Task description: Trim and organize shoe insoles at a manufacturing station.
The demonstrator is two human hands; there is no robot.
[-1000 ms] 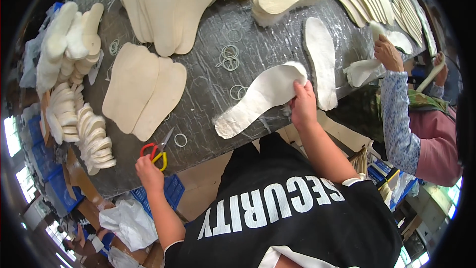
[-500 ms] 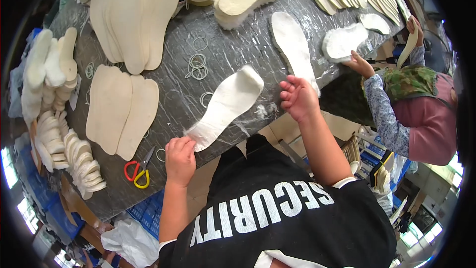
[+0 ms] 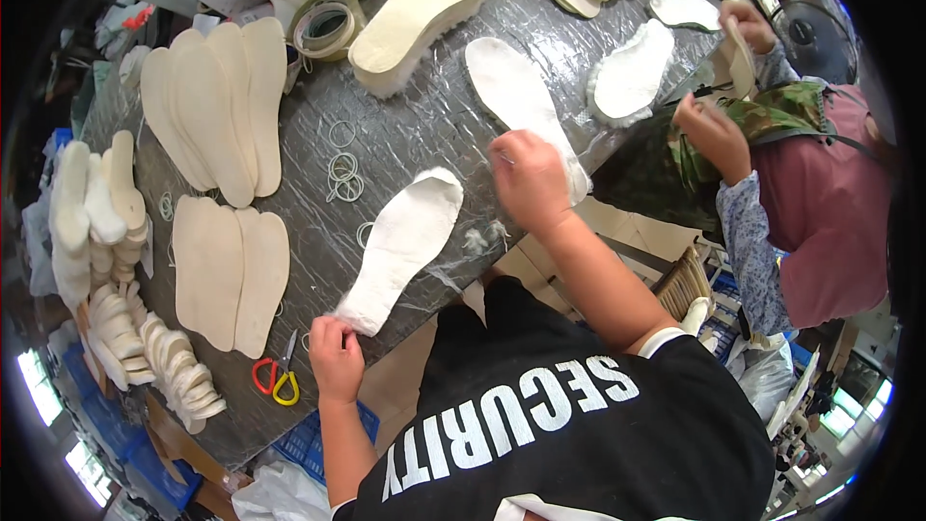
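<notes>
A white fleece insole [image 3: 403, 246] lies slantwise on the dark table in front of me. My left hand [image 3: 336, 359] pinches its narrow near end between thumb and fingers. My right hand [image 3: 532, 178] is closed, back of the hand up, over the left edge of a second white insole [image 3: 516, 87]. Whatever its fingertips hold, if anything, is too small to make out. A tuft of loose white fluff [image 3: 477, 239] rests on the table between the two insoles. Red-and-yellow-handled scissors [image 3: 280, 374] lie left of my left hand.
Cream insoles [image 3: 217, 106] lie fanned at the left, with bundled insoles [image 3: 125, 328] along that edge. Tape rolls [image 3: 326, 27], rubber bands [image 3: 344, 177] and a thick insole stack [image 3: 415, 24] are farther back. A co-worker [image 3: 820, 193] stands at the right, holding a cream piece.
My right hand has turned over, and its loosely curled fingers have closed. My left hand still grips the insole. The co-worker's near hand has left the short fleece piece. The whole view has shifted.
</notes>
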